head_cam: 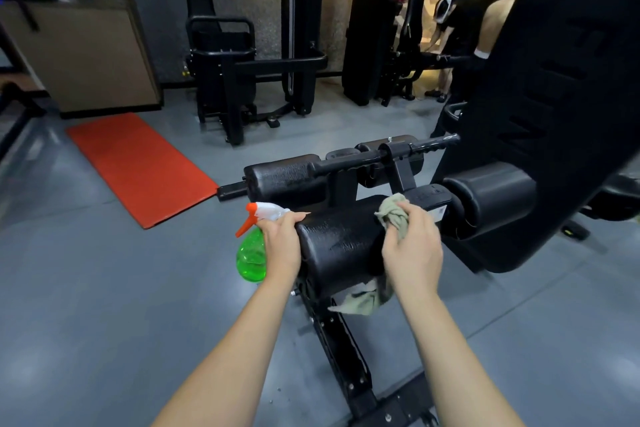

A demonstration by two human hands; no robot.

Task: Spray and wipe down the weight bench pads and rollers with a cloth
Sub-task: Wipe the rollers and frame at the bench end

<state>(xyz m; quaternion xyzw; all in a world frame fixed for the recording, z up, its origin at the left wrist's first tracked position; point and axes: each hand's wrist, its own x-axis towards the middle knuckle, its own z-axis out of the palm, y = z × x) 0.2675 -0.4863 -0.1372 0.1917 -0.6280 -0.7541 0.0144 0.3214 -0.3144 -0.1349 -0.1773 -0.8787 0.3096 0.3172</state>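
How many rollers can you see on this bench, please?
4: near left roller, near right roller, far left roller, far right roller, partly hidden. Others may be out of sight.

The bottle, clear green with a white head and orange trigger, hangs upright in the left hand, just left of the near roller. The right hand grips the bunched pale-green cloth on top of that glossy black roller, and a tail of cloth hangs below. More rollers lie behind. The black pad tilts at right.
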